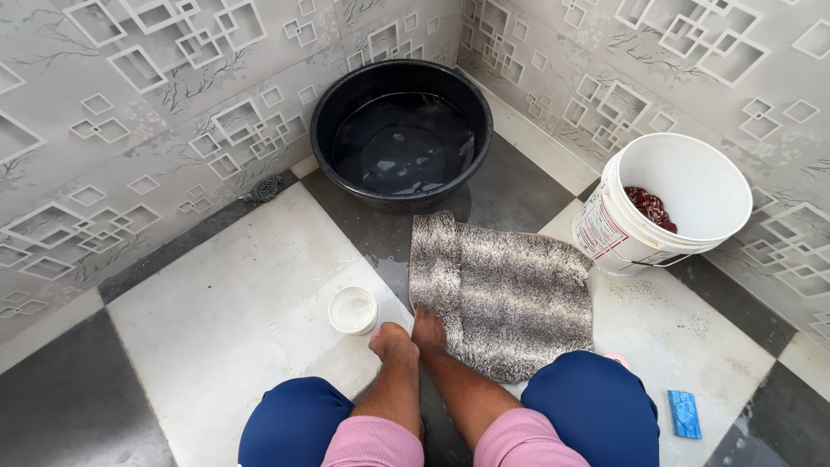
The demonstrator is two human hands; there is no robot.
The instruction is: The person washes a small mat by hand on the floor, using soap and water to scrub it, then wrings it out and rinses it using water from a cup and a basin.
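Far left: tiled wall, floor in big grey and white squares; a small dark clump point(261, 189) sits at the wall base, too small to identify. Next, a small white tub point(353, 310) stands on a white tile, lid or contents unclear from above. Left hand point(391, 340) is just beside it, curled knuckles-up into a loose fist; whether it pinches anything can't be told, fingers are hidden under the hand. Right hand point(428, 329) rests on the near-left edge of the shaggy grey mat point(506, 290), fingers down in the pile, grip not readable. Mat lies flat, centre floor, its near edge hidden behind a blue-clad knee. Above it, black basin point(401, 134) in the corner, holding water. Right: white bucket point(670, 203) with something dark red inside, mostly hidden by its wall. Far right: blue block point(685, 413) on the floor.
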